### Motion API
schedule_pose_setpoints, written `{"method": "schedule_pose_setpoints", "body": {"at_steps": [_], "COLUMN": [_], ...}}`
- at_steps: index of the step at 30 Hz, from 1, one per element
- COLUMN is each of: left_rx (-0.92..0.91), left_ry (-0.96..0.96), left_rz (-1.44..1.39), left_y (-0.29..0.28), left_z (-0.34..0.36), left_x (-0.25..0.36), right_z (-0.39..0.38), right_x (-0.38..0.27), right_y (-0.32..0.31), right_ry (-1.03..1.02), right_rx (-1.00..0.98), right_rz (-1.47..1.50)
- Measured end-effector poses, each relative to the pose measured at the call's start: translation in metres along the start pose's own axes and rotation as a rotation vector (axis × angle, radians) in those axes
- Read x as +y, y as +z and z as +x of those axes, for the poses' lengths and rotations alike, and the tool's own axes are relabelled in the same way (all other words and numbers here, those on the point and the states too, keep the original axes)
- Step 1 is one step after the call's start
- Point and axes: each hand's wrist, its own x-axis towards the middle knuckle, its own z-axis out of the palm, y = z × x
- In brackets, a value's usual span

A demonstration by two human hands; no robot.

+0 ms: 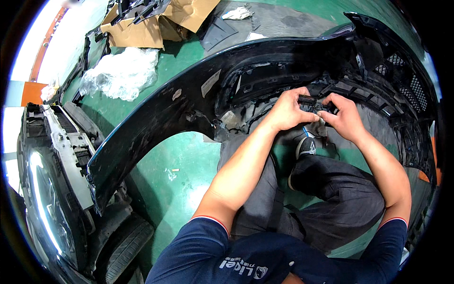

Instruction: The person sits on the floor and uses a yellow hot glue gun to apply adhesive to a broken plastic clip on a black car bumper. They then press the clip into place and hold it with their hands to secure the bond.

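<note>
A large black car bumper [156, 113] arches across the view around me, inner side toward me, with mesh grilles at the right. My left hand [294, 110] and my right hand [339, 113] are closed on a small black plastic part [309, 102] inside the bumper, thumbs toward each other. Just below them is a thin blue item, too small to identify. My legs are folded on the floor, one dark shoe [305, 149] showing beneath my hands.
A detached front end with headlamp [45, 203] and tyre [125, 244] lies at the left. Crumpled clear plastic [118, 73], an open cardboard box [132, 33] of dark parts, grey mats [288, 23] and a white glove [236, 13] lie on the green floor beyond the bumper.
</note>
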Motion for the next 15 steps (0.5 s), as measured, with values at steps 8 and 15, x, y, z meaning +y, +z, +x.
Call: {"method": "schedule_pose_setpoints", "body": {"at_steps": [8,15], "left_rx": [0.015,0.025], "left_ry": [0.000,0.007], "left_rz": [-0.084,-0.097], "left_y": [-0.0025,-0.0061], "left_z": [-0.0031,-0.0034], "left_x": [-0.0016,-0.0034], "right_z": [0.0057,0.0100], "right_x": [-0.0069,-0.0104], "right_y": [0.0003,0.0013], "right_ry": [0.005,-0.013], "right_rx": [-0.023,-0.028], "right_rz": [-0.004,0.001]}}
